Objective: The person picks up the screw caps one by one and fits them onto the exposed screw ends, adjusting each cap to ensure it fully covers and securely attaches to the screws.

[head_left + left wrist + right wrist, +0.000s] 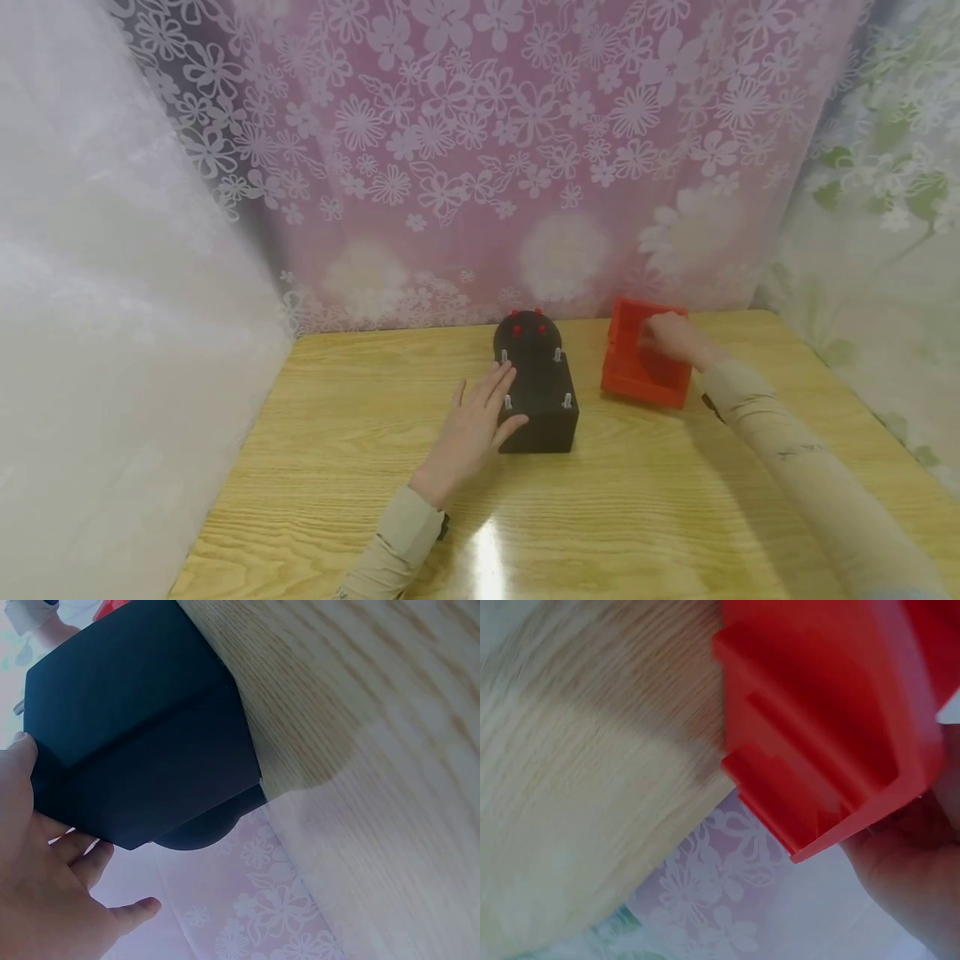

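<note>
A black box [536,429] with a rounded far end stands on the wooden table. Several whitish upright pegs [567,401] rise from its top, and small red pegs [542,330] dot the rounded part. My left hand [472,425] rests along the box's left side, fingers extended and spread; the left wrist view shows the thumb [24,750] against the box's edge. To the right is an open red box [645,392] with ridges inside. My right hand [670,337] reaches down into it over its right wall, and that wall hides the fingertips in the right wrist view.
The light wooden table [352,467] carries both boxes. A pink flowered curtain [465,167] hangs right behind its far edge. Pale curtains [112,333] close off the left and right sides.
</note>
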`<state>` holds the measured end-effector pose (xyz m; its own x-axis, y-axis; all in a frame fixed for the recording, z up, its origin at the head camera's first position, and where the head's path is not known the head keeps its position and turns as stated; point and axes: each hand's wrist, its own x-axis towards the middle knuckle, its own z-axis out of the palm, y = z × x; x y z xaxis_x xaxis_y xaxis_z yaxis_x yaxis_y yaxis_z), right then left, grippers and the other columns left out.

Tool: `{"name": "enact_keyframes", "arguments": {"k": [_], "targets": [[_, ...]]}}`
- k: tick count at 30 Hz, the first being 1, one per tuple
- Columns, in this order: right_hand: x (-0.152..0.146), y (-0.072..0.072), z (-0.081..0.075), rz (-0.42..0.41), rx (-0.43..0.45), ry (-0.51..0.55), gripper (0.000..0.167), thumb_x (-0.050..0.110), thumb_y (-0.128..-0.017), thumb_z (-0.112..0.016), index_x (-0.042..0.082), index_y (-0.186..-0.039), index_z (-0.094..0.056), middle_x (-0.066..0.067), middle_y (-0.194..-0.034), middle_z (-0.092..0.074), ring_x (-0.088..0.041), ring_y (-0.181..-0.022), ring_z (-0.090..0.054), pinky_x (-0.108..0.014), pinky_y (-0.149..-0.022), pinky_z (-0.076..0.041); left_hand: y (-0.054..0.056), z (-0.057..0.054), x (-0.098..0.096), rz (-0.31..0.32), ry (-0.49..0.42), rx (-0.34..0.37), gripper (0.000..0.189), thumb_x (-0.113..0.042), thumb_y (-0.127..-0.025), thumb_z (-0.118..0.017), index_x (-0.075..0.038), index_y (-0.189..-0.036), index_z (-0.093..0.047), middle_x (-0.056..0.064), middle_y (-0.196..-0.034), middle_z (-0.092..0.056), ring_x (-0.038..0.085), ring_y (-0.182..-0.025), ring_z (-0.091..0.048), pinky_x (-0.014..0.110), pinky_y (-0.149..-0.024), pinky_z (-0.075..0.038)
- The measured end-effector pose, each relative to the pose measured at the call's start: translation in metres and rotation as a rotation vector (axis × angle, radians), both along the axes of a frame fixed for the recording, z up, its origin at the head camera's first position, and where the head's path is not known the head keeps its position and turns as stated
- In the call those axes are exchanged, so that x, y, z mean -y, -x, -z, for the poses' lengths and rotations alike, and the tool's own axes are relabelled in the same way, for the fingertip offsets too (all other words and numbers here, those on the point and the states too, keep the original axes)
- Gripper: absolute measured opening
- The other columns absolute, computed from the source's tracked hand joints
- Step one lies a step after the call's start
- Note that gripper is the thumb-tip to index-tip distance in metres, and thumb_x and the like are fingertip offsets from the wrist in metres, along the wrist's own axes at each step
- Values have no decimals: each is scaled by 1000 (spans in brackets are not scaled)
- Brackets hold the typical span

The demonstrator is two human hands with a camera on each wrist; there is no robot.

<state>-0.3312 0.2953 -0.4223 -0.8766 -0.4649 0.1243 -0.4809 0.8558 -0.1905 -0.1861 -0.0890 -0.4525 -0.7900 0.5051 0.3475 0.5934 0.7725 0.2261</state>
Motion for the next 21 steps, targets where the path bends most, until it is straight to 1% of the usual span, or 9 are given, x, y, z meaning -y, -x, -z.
{"name": "enact_keyframes", "arguments": {"k": [3,6,10,13,15,17,19,21], "targets": [[-1,-1,0,18,-2,30,9,2,-89,-72,-5,-84,-73,-13,-77,-72,-29,-72,-69,-48,-70,-58,0,0,0,2,-2,4,73,-53,-106,-41,-9,-162,-24,4,-168,-22,19,-156,-17,60,-123,-16],[-1,-2,-2,44,6,76,14,5,-93,-70,-8,-92,-74,-19,-86,-74,-36,-80,-71,-51,-76,-58,0,0,0,4,-4,-2,73,-52,-106,-42,-8,-161,-25,5,-168,-22,20,-155,-18,60,-122,-17],[2,-8,-7,107,61,172,23,10,-98,-66,-11,-106,-72,-26,-102,-73,-41,-94,-69,-55,-85,-55,1,0,0,2,1,-6,73,-52,-106,-41,-8,-161,-25,5,-168,-22,21,-155,-19,61,-122,-18],[5,-14,-12,157,87,263,29,14,-101,-63,-12,-113,-70,-28,-109,-71,-41,-97,-68,-56,-87,-54,1,0,-1,0,0,-9,73,-52,-106,-42,-7,-161,-25,6,-168,-22,21,-155,-19,61,-121,-18],[6,-18,-15,175,89,309,32,17,-102,-62,-12,-114,-69,-28,-109,-71,-38,-91,-68,-53,-84,-55,1,0,-1,0,-1,-10,73,-51,-105,-43,-7,-161,-26,6,-168,-23,21,-155,-19,61,-121,-19],[7,-21,-16,192,96,352,34,20,-103,-61,-11,-115,-69,-27,-108,-71,-32,-86,-67,-47,-79,-56,0,0,-1,1,-5,-9,73,-51,-105,-44,-7,-161,-26,6,-168,-23,21,-155,-19,62,-121,-19],[7,-24,-17,204,111,397,36,21,-105,-58,-11,-117,-69,-27,-109,-70,-27,-84,-67,-40,-75,-56,0,0,-1,0,-4,-8,73,-51,-105,-44,-7,-161,-26,6,-168,-23,20,-155,-18,62,-121,-19],[8,-27,-17,219,133,451,37,22,-106,-56,-10,-119,-68,-27,-109,-70,-25,-84,-66,-35,-73,-56,-1,0,-2,3,-5,-10,73,-51,-105,-44,-7,-161,-27,6,-168,-23,21,-155,-19,62,-121,-20]]}}
